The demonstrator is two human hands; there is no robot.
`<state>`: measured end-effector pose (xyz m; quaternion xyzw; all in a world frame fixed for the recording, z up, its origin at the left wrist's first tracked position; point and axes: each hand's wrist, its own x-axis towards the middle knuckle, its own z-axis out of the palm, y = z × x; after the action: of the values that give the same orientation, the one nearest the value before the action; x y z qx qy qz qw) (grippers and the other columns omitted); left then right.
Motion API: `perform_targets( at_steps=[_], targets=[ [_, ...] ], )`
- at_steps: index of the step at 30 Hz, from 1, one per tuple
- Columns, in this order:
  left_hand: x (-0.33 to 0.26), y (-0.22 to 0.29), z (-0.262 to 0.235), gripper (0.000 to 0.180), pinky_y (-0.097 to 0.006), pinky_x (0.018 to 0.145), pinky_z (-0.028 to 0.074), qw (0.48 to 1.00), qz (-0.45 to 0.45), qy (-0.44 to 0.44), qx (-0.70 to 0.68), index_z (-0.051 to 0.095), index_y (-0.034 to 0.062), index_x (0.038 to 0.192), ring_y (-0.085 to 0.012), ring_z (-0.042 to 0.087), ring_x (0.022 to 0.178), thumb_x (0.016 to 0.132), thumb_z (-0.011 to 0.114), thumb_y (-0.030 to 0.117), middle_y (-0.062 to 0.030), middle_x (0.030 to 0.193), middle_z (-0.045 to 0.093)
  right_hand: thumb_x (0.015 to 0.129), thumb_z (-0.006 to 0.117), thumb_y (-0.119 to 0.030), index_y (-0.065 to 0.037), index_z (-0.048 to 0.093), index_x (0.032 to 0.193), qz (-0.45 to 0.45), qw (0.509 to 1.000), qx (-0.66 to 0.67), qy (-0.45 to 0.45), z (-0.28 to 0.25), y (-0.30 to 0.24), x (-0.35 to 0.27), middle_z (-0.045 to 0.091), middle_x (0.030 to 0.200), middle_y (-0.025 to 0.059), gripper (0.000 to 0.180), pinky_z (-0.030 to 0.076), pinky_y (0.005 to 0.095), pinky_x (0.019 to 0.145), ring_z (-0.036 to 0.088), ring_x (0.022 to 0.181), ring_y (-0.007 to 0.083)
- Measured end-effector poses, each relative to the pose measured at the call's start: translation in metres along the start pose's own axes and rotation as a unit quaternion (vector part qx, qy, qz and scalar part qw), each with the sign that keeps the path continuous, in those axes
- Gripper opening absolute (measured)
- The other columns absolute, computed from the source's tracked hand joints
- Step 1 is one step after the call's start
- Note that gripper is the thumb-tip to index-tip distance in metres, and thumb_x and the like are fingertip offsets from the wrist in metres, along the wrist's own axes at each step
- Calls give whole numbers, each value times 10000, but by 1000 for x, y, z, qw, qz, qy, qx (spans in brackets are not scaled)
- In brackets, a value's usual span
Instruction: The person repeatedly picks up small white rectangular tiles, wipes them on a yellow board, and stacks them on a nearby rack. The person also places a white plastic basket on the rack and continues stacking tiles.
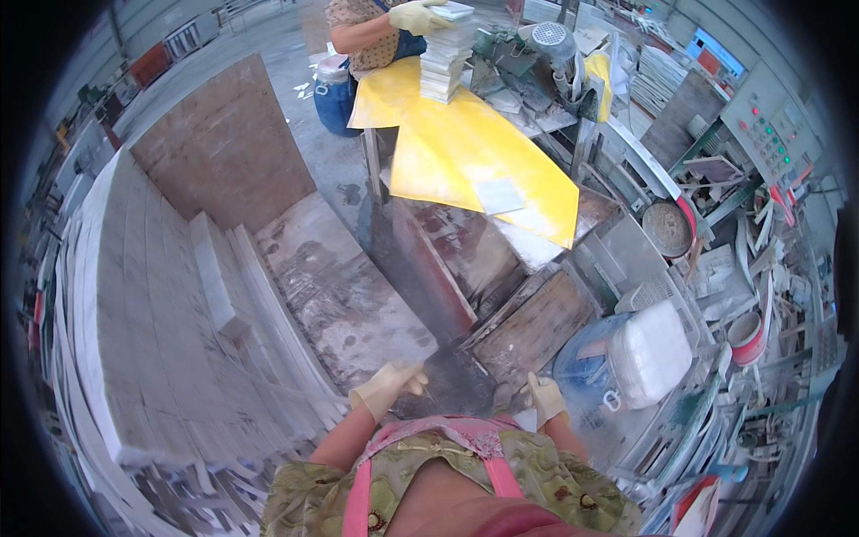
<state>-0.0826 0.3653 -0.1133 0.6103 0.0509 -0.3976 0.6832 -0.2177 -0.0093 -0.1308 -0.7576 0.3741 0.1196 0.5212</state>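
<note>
My left hand [389, 389], in a pale rubber glove, is in front of my body with its fingers curled inward. It is beside the near end of a whitish, dust-smeared board [358, 313]. My right hand [544, 398], gloved alike, is also curled, near a brown wooden board [537, 327] and a blue barrel [582, 358]. Whatever either hand holds, if anything, is too small or hidden to make out. Ahead, a small pale square tile [499, 196] lies on a yellow sheet [447, 161] over a bench.
Long pale stone slabs [152, 313] stand stacked at left by an upright brown board [224, 143]. A co-worker's gloved hand [419, 17] touches a tile stack [445, 63] across the bench. At right are a white wrapped bundle [651, 353], machinery, scraps and a control panel [769, 125].
</note>
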Motion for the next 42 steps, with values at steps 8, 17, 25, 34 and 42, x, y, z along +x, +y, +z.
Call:
perform_targets(
  at_steps=[8, 17, 25, 34, 42],
  targets=[
    [61, 54, 172, 483, -266, 688, 453, 995, 22, -9, 99, 723, 43, 869, -137, 617, 681, 1034, 550, 464, -57, 675, 670, 1002, 547, -484, -4, 747, 825, 19, 995, -78, -59, -144, 142, 109, 673, 597, 138, 549, 453, 351, 477, 596, 470, 204],
    [123, 132, 334, 431, -274, 880, 478, 979, 47, -153, 123, 674, 26, 1136, -127, 675, 942, 1066, 528, 426, -70, 974, 746, 1027, 546, -404, 36, 712, 886, 18, 994, 108, -32, -238, 165, 117, 618, 570, 111, 491, 415, 323, 453, 553, 451, 179],
    [188, 171, 365, 385, -261, 901, 513, 989, 63, -129, 19, 638, 40, 1231, -111, 660, 1002, 1033, 619, 370, -53, 1094, 722, 1046, 522, -399, 9, 718, 827, 28, 991, 116, -57, -253, 120, 162, 624, 547, 86, 503, 389, 295, 437, 517, 429, 144],
    [289, 227, 376, 403, -313, 1027, 485, 976, 185, -100, -50, 574, -21, 1294, -175, 636, 1142, 1082, 512, 316, -101, 1142, 667, 1038, 533, -494, -22, 709, 803, 41, 990, 81, -111, -313, 45, 258, 640, 556, 76, 556, 400, 275, 429, 527, 433, 132],
    [358, 275, 367, 382, -379, 1070, 470, 950, 277, 49, 133, 610, 17, 1320, -264, 641, 1186, 1009, 614, 238, -153, 1261, 677, 1047, 531, -477, -2, 703, 864, -23, 997, 59, -54, -361, -21, 340, 655, 564, 102, 538, 423, 259, 424, 553, 412, 145]
  ],
)
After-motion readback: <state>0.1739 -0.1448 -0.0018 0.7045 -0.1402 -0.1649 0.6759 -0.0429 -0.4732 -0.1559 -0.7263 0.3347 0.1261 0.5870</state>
